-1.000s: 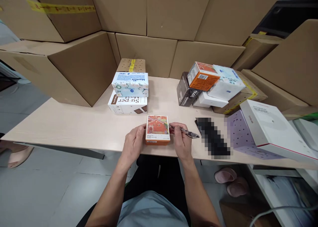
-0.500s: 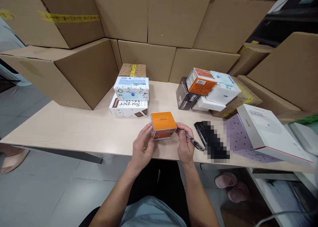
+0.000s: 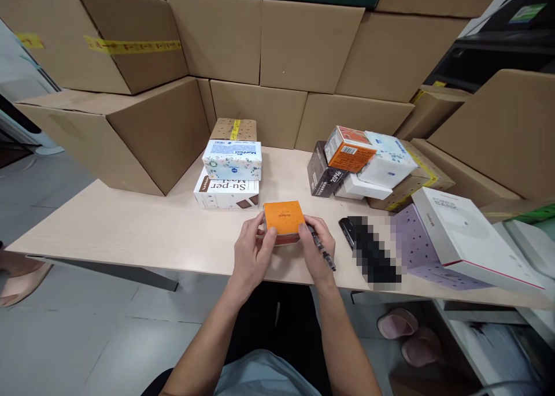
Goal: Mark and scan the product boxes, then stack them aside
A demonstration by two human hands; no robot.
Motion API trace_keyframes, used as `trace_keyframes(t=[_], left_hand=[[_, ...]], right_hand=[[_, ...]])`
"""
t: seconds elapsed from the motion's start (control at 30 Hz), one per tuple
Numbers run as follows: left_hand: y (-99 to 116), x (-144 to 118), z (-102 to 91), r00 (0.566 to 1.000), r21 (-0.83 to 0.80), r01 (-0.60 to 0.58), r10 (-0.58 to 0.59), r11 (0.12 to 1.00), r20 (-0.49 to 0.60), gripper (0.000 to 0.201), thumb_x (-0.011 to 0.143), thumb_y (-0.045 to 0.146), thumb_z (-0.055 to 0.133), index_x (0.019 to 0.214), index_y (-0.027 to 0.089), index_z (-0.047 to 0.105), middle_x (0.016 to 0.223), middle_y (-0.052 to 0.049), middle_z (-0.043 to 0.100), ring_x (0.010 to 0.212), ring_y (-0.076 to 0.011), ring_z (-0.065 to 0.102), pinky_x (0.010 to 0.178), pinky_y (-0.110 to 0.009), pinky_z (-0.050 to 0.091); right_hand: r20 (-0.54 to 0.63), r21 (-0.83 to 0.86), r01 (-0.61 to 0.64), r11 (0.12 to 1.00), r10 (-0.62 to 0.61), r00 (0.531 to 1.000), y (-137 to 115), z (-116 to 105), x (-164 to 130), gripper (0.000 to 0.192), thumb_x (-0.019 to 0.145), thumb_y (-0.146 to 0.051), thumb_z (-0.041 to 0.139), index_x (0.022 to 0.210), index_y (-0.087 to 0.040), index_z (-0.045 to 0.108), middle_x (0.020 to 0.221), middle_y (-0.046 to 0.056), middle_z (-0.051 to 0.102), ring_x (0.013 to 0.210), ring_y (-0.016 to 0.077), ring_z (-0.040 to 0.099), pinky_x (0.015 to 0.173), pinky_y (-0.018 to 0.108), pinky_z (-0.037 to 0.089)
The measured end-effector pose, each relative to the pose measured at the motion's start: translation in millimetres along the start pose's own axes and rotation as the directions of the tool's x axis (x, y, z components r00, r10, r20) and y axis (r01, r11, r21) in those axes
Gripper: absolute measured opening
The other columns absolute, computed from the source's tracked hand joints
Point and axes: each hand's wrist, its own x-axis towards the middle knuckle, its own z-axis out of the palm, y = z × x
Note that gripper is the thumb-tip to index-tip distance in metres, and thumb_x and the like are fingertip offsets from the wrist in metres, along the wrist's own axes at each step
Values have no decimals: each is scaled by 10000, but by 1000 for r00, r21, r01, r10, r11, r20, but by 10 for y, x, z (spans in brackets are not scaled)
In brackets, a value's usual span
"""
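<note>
Between my two hands is a small orange box (image 3: 284,217) near the front edge of the table. My left hand (image 3: 254,245) grips its left side, with the thumb over the near top edge. On the right side my right hand (image 3: 318,245) presses the box, its thumb at the near right corner. A dark pen (image 3: 323,250) is also tucked in the right hand, pointing toward me. To the right lies a black phone-like object (image 3: 347,231), mostly blurred out. Whether the box's underside touches the table I cannot tell.
A white Su-per Meal box (image 3: 225,195) with a Manhua tissue pack (image 3: 232,160) on it stands back left. Back right are a dark box (image 3: 321,170), another orange box (image 3: 349,148) and a tissue pack (image 3: 390,159). A white power bank box (image 3: 472,228) sits far right. Large cartons (image 3: 160,136) enclose the table.
Both thumbs have moved up onto the near top edge of the orange box. The pen has swung to point more toward me. The view has tilted up slightly.
</note>
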Motion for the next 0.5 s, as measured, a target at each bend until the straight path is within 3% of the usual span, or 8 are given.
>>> trace_keyframes(t=[0.13,0.23,0.37,0.5], left_hand=[[25,-104,36,995,-130,-90,93,987,22,477,932,329,560,1396,267,473,1344,-111,524,1223,-246,545,1003,-412,513],[-22,-196,66,989,-171,-142,145,975,1,498,897,244,580,1377,258,445,1355,-116,489,1275,-258,509,1076,-455,465],[-96,-266,87,973,-70,-232,232,970,-6,624,860,208,606,1435,273,371,1328,-114,459,1266,-259,485,1088,-477,445],[-109,-261,86,955,80,-295,296,952,4,577,853,229,614,1400,252,433,1272,-117,456,1243,-267,466,1042,-484,467]], right_hand=[[-7,64,77,995,-77,997,43,-24,-65,237,851,-342,617,1057,-232,650,1097,62,629,1052,232,600,914,393,494],[-1,96,75,993,-76,997,81,-69,-153,195,834,-291,614,1021,-238,625,1088,56,629,1059,235,598,908,398,499],[-23,163,4,987,0,1000,108,-119,-268,121,858,-275,593,960,-236,645,1064,49,655,1050,226,612,903,387,507],[-113,276,-82,958,117,987,108,-113,-295,155,886,-310,565,877,-202,676,980,57,678,993,229,643,885,409,521]])
